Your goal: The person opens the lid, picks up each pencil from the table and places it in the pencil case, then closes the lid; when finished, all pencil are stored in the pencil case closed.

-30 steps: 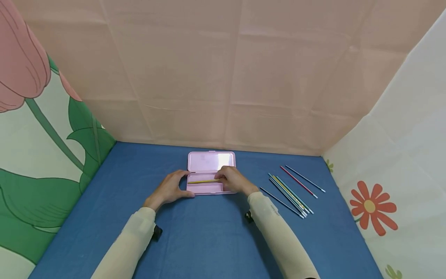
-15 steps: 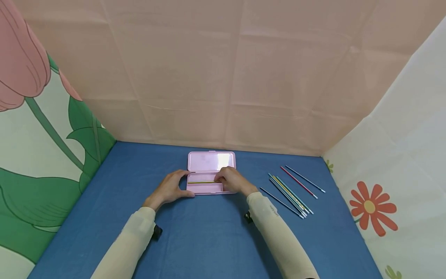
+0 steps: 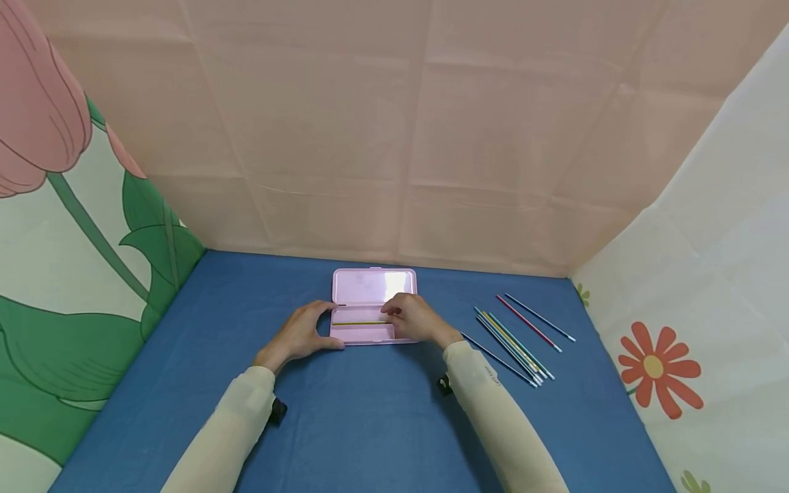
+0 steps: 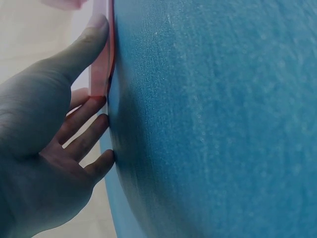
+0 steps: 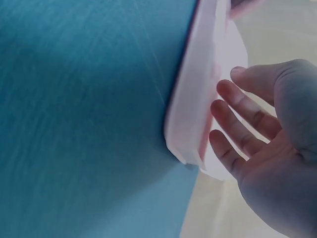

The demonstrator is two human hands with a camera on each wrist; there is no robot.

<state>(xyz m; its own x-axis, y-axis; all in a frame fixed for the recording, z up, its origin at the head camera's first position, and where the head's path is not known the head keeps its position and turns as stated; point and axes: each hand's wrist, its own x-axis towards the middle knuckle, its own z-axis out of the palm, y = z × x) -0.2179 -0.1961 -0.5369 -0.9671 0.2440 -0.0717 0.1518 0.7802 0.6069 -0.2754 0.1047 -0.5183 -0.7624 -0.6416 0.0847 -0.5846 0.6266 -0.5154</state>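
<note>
Nearest, right of centre in the frame, the loose pencils (image 3: 514, 344) lie fanned on the blue tablecloth (image 3: 364, 424); they are probably light, stiff and apt to roll, best pinched mid-shaft. At the centre, the left hand (image 3: 300, 331) holds the left end of the pink pencil case (image 3: 364, 334) in a wide span, thumb along the front wall and forefinger by the back corner. The right hand (image 3: 416, 320) is over the case's right end with fingers loosely spread; the right wrist view shows nothing between thumb and fingers, though whether a fingertip brushes anything inside I cannot tell. The case looks like thin plastic, light and likely to slide, so bracing it by an end seems sound. In its rear compartment the yellow pencil (image 3: 359, 323) lies close along the divider; it should be rigid and smooth, easiest to take by its right end. Farther up, the lid (image 3: 370, 286) lies open and, I judge, should be handled gently at the hinge. Against a second ago, the yellow pencil has gone from slanting up under the right fingertips to level, while the case and left hand look unmoved
</note>
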